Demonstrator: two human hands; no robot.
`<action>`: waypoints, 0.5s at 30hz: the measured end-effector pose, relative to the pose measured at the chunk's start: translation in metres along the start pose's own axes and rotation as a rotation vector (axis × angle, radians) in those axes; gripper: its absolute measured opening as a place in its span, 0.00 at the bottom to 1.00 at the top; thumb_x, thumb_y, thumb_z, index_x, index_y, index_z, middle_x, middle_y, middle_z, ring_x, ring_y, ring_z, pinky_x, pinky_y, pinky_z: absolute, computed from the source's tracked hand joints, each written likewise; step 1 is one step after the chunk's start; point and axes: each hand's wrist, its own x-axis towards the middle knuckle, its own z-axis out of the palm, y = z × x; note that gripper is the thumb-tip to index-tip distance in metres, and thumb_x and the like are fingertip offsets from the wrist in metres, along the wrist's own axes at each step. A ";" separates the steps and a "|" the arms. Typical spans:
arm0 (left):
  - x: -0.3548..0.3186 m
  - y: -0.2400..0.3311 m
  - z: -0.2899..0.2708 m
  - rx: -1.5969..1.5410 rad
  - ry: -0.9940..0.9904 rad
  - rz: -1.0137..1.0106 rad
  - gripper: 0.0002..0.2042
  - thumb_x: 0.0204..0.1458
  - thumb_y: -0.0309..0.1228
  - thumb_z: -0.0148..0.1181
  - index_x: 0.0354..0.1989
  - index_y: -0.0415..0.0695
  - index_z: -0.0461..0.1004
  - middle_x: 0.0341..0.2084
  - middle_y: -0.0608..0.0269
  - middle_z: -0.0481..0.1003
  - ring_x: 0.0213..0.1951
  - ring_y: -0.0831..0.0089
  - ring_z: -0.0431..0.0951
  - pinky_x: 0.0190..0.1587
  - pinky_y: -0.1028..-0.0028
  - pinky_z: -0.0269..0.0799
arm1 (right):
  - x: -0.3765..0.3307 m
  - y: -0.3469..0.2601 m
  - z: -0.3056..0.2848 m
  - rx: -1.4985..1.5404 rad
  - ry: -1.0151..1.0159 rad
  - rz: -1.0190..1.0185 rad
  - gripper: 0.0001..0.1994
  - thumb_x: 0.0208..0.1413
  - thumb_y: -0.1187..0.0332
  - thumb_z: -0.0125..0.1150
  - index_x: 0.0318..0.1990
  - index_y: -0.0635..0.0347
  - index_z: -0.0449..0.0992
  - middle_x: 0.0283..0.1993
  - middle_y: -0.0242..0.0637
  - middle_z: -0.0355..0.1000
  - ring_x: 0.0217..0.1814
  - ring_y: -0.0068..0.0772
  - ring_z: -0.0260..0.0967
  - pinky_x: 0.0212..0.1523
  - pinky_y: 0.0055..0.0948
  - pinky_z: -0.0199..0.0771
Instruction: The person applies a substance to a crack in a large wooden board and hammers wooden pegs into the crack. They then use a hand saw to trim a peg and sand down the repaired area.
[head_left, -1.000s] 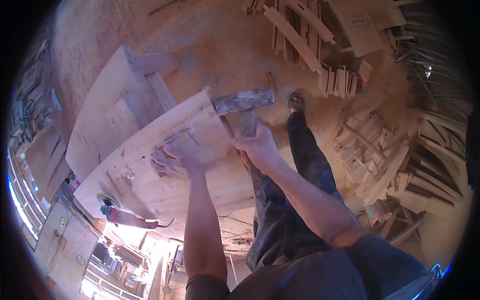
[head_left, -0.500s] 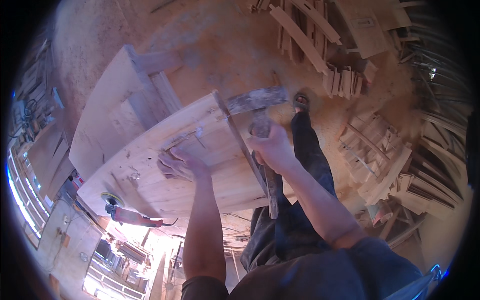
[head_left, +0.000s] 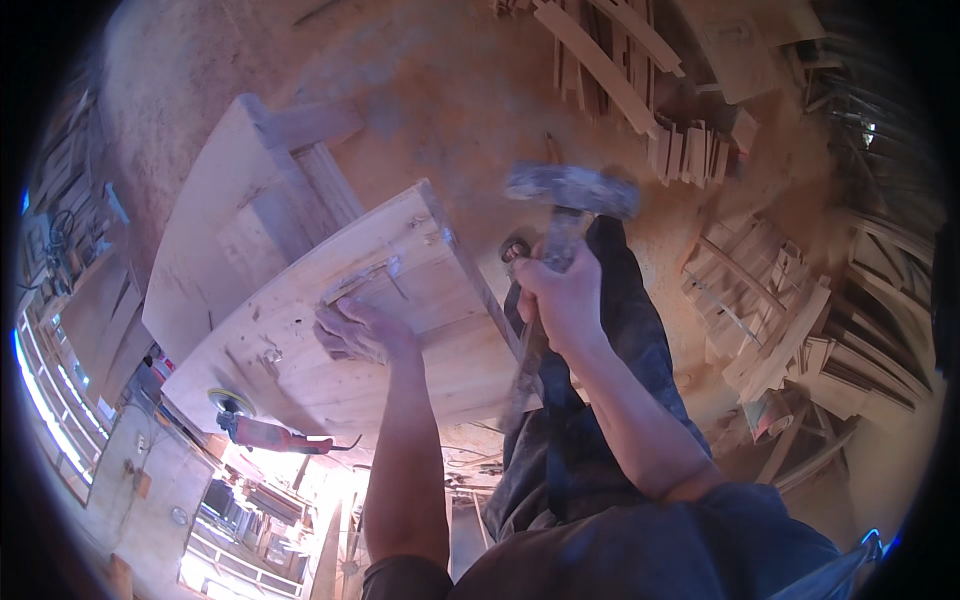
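A hammer (head_left: 572, 190) with a broad, worn head is gripped by my right hand (head_left: 562, 295), its long handle hanging past the end of a pale wooden panel (head_left: 420, 340). The head is raised off the panel, to the right of its end, and slightly blurred. My left hand (head_left: 360, 330) lies palm down on the panel, fingers spread over its face. Just above that hand a thin wooden strip (head_left: 362, 280) sits on the panel; whether my thumb touches it I cannot tell. Toward the panel's left end is a red sander (head_left: 275, 436) with a round pad.
Behind the panel stands another curved wooden piece (head_left: 215, 200). Stacked boards (head_left: 600, 70) and offcuts (head_left: 750, 300) cover the floor at the right. My legs (head_left: 630, 310) are close beside the panel's end. A bright window opening (head_left: 240, 560) shows at lower left.
My right hand has moved the hammer up and to the right, away from the panel's end. The panel has shifted slightly in view; my left hand stays on it.
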 end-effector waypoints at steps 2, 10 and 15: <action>-0.001 0.004 0.004 -0.022 0.002 0.008 0.29 0.65 0.49 0.41 0.66 0.39 0.64 0.65 0.44 0.58 0.66 0.50 0.54 0.67 0.52 0.47 | 0.001 0.018 0.004 -0.065 0.020 -0.045 0.10 0.48 0.75 0.62 0.36 0.62 0.67 0.21 0.32 0.65 0.13 0.25 0.62 0.15 0.30 0.64; 0.000 0.003 0.002 -0.012 0.004 0.017 0.29 0.65 0.48 0.42 0.66 0.39 0.63 0.64 0.44 0.58 0.65 0.49 0.55 0.67 0.50 0.47 | 0.012 0.004 -0.010 -0.334 -0.145 0.027 0.10 0.50 0.73 0.60 0.39 0.65 0.68 0.27 0.38 0.71 0.16 0.25 0.68 0.17 0.32 0.69; 0.000 0.002 0.008 -0.042 -0.004 0.025 0.29 0.65 0.49 0.41 0.66 0.39 0.63 0.64 0.45 0.58 0.65 0.49 0.54 0.67 0.51 0.47 | 0.013 0.040 -0.003 -0.376 0.048 -0.209 0.17 0.49 0.74 0.59 0.47 0.71 0.69 0.29 0.44 0.73 0.21 0.35 0.74 0.26 0.34 0.75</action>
